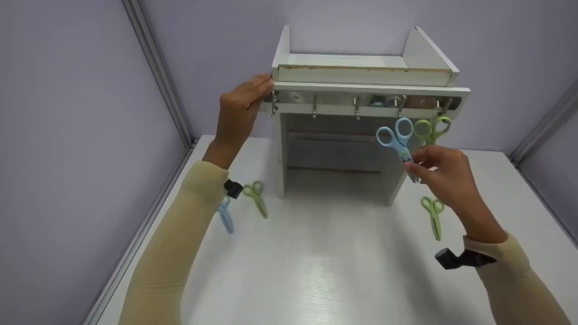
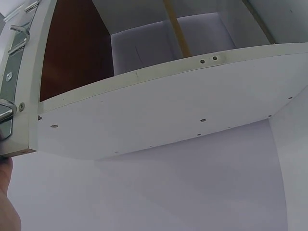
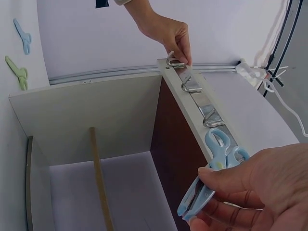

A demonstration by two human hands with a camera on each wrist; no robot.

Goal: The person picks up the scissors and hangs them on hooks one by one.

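Observation:
A white shelf unit (image 1: 361, 72) stands at the back of the table, with a metal hook rail (image 1: 334, 99) across its front. My left hand (image 1: 264, 88) rests with straight fingers against the rail's left end, also seen in the right wrist view (image 3: 180, 53). My right hand (image 1: 413, 162) pinches a pair of blue scissors (image 1: 397, 137) by the blades. Their handles are raised just under a hook near the rail's right end. In the right wrist view the blue scissors (image 3: 214, 159) lie against the rail (image 3: 202, 103). Green scissors (image 1: 431, 128) hang on the rightmost hook.
On the white table (image 1: 325, 271) lie green scissors (image 1: 256, 198) and blue scissors (image 1: 225, 216) at the left, and another green pair (image 1: 432, 214) at the right. Lilac walls close in on the sides and back. The left wrist view shows the shelf's side panel (image 2: 168, 106).

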